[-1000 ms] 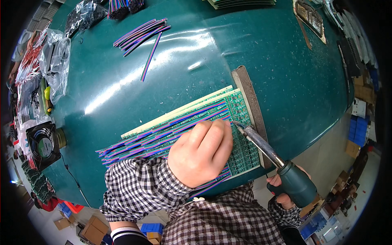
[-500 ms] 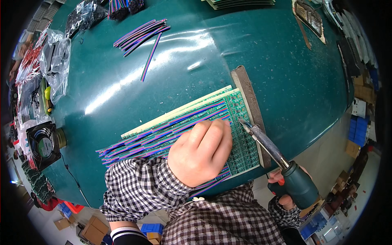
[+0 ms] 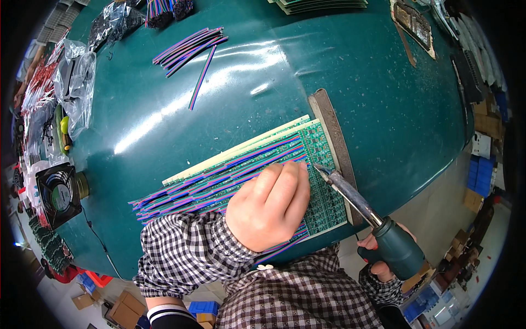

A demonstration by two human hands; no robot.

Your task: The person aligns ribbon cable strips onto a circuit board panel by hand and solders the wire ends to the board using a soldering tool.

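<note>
A panel of green circuit boards point(image 3: 323, 203) lies tilted near the table's front edge. Rows of multicoloured ribbon cables point(image 3: 219, 174) run across it, their right ends on the boards. My left hand point(image 3: 268, 205) rests over these rows, its fingers pinched together at the end of one ribbon cable, mostly hidden beneath them. In my right hand point(image 3: 383, 268) is a dark green soldering gun point(image 3: 402, 249) with a red trigger. Its metal tip points left and reaches the boards just right of my left fingertips; whether it touches cannot be told.
A brown bar point(image 3: 335, 137) borders the boards' right end. Farther off lie loose ribbon cables point(image 3: 189, 49) and a stack of boards point(image 3: 323, 5). At left stand a small black fan point(image 3: 56, 194) and plastic bags point(image 3: 74, 82). A soldering tray point(image 3: 413, 27) sits far right.
The soldering gun has moved slightly left, bringing its tip closer to my left fingertips. My left hand has hardly shifted.
</note>
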